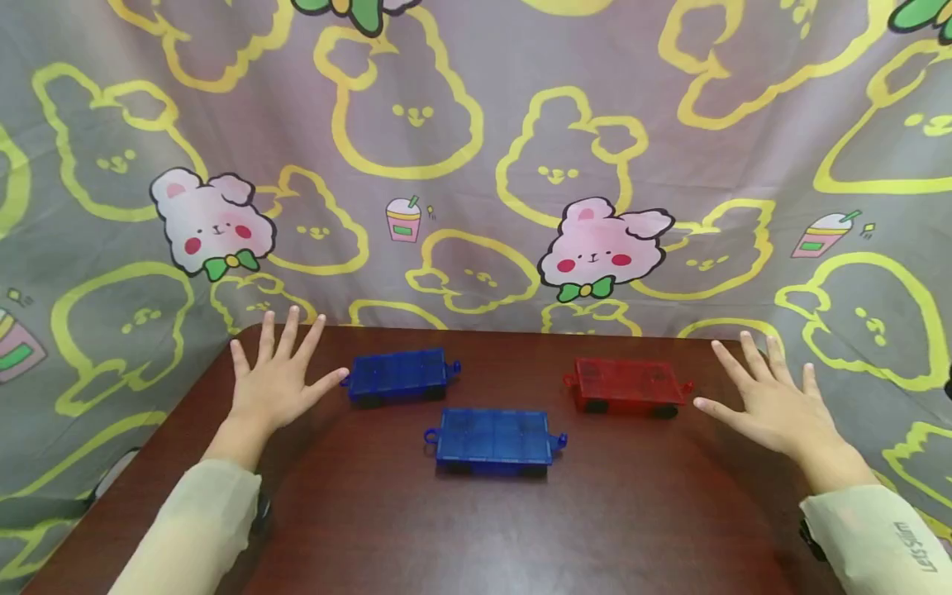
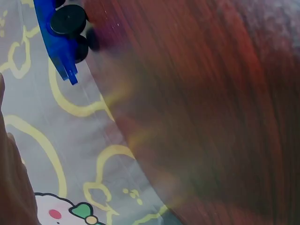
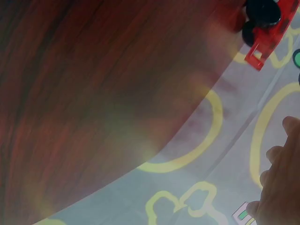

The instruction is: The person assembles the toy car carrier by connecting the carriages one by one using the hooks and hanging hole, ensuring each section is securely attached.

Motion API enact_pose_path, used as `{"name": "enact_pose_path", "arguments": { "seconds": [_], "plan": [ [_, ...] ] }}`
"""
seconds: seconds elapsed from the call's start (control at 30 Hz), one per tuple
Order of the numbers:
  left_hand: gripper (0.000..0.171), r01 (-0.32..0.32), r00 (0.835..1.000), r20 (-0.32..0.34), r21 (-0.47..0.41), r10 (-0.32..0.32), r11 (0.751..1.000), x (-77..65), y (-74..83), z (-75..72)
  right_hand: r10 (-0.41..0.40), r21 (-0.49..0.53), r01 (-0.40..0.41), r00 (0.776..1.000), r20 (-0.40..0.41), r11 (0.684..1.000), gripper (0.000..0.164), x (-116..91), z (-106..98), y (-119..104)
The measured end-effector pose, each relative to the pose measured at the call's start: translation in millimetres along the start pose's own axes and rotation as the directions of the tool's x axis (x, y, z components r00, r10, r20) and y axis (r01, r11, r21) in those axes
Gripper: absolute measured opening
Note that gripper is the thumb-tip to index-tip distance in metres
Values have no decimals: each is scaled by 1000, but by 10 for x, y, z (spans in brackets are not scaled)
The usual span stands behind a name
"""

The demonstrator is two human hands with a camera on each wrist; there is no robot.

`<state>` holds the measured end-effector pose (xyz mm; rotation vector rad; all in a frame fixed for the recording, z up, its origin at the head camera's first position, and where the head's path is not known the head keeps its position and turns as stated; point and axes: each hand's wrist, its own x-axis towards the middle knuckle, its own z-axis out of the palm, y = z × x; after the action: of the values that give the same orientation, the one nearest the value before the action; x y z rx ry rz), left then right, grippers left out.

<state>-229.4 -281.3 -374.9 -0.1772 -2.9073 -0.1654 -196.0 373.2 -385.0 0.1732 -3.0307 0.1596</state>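
Cars on table between hands

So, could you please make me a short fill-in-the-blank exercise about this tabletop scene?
1. The leftmost flatbed toy wagon, nearest the left hand, is coloured ____.
2. The rightmost flatbed toy wagon, nearest the right hand, is coloured ____.
3. The total number of wagons on the tabletop is ____.
4. In the left wrist view, the wheels are coloured ____.

Missing words: blue; red; three; black.

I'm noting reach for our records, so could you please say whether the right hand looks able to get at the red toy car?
Probably yes: the right hand is empty and close beside the red toy car, with nothing visible standing between them.
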Motion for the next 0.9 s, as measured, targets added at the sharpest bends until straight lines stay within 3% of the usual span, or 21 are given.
{"name": "enact_pose_path", "arguments": {
  "seconds": [0.47,0.9],
  "plan": [
    [92,-111,993,-26,5,112,994,-43,305,40,-70,27,70,997,13,997,97,115,-6,-350],
    [89,-265,963,-40,2,265,964,-109,779,57,-113,70,110,992,54,992,96,219,72,-566]
  ]
}}
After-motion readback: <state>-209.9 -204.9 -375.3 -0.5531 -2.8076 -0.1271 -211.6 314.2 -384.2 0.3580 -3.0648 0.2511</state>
